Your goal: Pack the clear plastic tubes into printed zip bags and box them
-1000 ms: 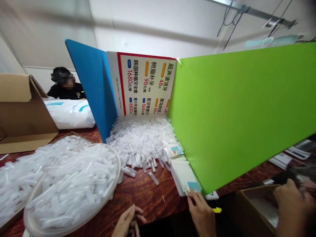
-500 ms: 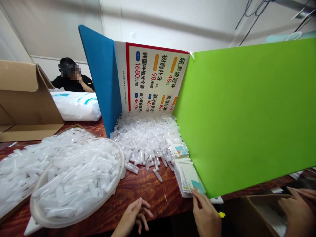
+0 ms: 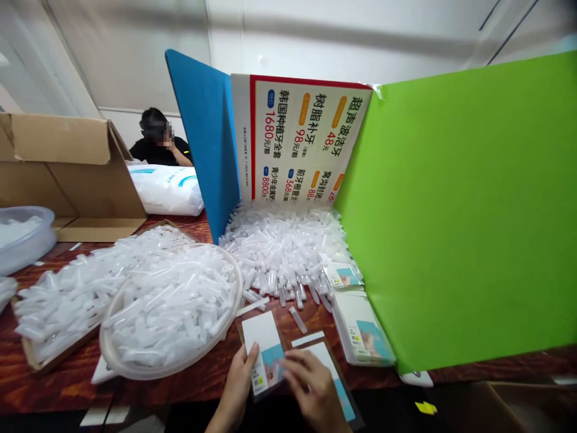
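Note:
In front of me my left hand (image 3: 238, 376) grips a clear plastic bag with a printed card (image 3: 259, 337), white with a teal picture and a small yellow mark, thumb on top. My right hand (image 3: 313, 385) has its fingertips at that bag's right edge. A second clear bag with a card (image 3: 327, 349) slants beneath my right hand and seems held by it; the fingers' underside is hidden. Just beyond lies a stack of similar bagged cards (image 3: 360, 325). Loose small translucent plastic tubes (image 3: 288, 240) are heaped behind the hands.
A round tub rim (image 3: 240, 282) encloses more tubes at left, beside a shallow cardboard tray (image 3: 33, 358). Blue (image 3: 198, 132) and green (image 3: 460, 210) boards flank a printed sign (image 3: 306, 144). A person (image 3: 157, 138) sits behind a white plastic package (image 3: 166, 189). An open carton (image 3: 76, 174) stands left.
My right hand has moved left from the stack, and bagged cards are now in front of me. My left hand has closed on one. The view has shifted left.

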Available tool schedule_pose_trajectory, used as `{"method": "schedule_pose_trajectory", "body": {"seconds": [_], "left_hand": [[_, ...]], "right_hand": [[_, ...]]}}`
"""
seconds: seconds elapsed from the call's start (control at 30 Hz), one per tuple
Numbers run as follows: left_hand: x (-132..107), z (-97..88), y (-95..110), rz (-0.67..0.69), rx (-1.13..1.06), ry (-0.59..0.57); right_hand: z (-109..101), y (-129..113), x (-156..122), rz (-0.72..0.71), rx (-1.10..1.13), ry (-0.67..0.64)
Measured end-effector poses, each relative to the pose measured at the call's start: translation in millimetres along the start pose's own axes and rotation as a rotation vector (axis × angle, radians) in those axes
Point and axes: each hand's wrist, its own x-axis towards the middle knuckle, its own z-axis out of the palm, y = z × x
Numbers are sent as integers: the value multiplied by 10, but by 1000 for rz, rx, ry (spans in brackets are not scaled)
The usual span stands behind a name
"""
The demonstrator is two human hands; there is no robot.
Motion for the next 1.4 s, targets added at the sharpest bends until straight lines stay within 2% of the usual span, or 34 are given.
{"method": "schedule_pose_trajectory", "body": {"seconds": [0.07, 0.13, 0.27, 0.37, 0.5, 0.6, 0.67, 0.8, 0.87, 0.93, 1.0, 1.1, 1.3, 1.4], "left_hand": [[2, -86, 4, 12, 66, 20], [-27, -175, 27, 35, 105, 34], [-118, -260, 114, 27, 140, 83], [-159, -251, 166, 4, 137, 59], [-179, -259, 193, 4, 134, 8], [-194, -316, 219, -31, 173, -71], [-206, -359, 253, -55, 225, -162], [-222, -410, 336, -105, 255, -334], [-222, -425, 361, -142, 244, -381], [-219, -442, 372, -160, 237, -420], [-216, -463, 377, -166, 233, -444], [-223, -492, 394, -160, 238, -439], [-299, -575, 443, -139, 304, -427], [-333, -658, 430, -113, 243, -342]], "right_hand": [[66, 252, 63, 196, -90, 154], [120, 515, 109, 307, -187, 189], [214, 843, 154, 383, -176, 135], [219, 958, 224, 429, -138, 149], [120, 1040, 381, 470, -45, 173], [11, 941, 465, 488, 71, 176], [-49, 787, 491, 482, 203, 121], [-50, 450, 485, 537, 694, -49], [20, 338, 455, 622, 880, -34], [107, 269, 416, 701, 972, 22], [174, 224, 385, 744, 987, 35], [200, 164, 388, 763, 936, -26], [243, 84, 524, 639, 959, -248], [355, 85, 610, 607, 971, -173]]}}
